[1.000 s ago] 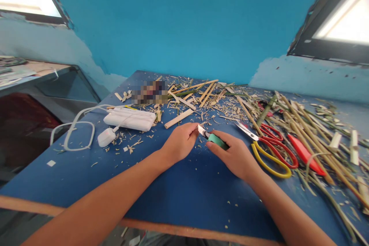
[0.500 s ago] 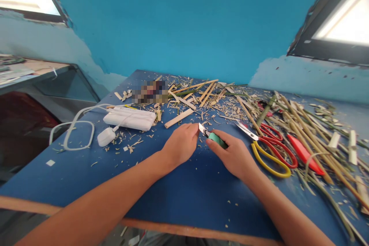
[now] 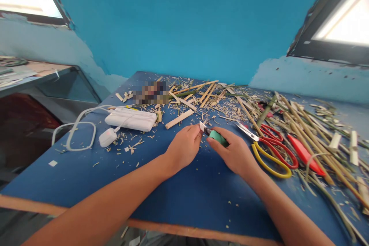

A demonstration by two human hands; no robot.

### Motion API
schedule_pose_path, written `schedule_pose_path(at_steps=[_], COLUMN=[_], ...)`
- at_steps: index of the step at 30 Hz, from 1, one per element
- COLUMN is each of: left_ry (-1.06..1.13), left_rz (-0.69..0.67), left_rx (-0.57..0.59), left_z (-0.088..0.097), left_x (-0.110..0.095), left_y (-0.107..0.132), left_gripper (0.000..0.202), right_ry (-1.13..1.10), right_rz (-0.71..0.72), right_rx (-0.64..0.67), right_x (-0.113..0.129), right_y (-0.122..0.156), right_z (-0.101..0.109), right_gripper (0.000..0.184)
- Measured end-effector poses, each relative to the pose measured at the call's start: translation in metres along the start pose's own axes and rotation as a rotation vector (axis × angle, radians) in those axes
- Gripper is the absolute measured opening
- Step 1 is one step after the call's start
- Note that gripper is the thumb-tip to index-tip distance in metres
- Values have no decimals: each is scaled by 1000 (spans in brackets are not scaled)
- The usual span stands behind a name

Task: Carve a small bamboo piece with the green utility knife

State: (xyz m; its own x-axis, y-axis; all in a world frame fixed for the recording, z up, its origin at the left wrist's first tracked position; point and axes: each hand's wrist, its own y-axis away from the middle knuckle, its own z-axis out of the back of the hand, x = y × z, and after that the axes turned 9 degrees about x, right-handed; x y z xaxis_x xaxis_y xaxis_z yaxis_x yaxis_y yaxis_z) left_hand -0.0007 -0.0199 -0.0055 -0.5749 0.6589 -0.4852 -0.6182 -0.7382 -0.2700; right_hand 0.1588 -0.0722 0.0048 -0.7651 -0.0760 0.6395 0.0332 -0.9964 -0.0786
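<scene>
Right grip (image 3: 234, 153) around green-handled knife (image 3: 218, 138)

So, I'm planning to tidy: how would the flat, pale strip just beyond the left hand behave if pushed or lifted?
The pale strip is probably stiff, since it lies straight. It looks slim, so likely light. Pushed, it would probably slide rather than roll, given its broad, flat face.
</scene>
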Motion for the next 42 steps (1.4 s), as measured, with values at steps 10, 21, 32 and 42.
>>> schedule_pose_path(at_steps=[10, 21, 32, 42], left_ry=[482, 477, 272, 90], left_rz=[90, 187, 115, 78], left_rx=[244, 375, 427, 312], left_z=[12, 15, 18, 8], left_x=[1, -2, 5, 8], left_y=[-3, -1, -4, -5], left_gripper=[11, 13, 40, 35], right_ry=[1, 82, 83, 118], right_rz=[150, -26, -41, -129], right_rx=[126, 174, 227, 214], right_x=[-2, 2, -2, -6], right_y=[4, 8, 6, 3], right_z=[13, 16, 15, 12], right_gripper=[37, 36, 36, 40])
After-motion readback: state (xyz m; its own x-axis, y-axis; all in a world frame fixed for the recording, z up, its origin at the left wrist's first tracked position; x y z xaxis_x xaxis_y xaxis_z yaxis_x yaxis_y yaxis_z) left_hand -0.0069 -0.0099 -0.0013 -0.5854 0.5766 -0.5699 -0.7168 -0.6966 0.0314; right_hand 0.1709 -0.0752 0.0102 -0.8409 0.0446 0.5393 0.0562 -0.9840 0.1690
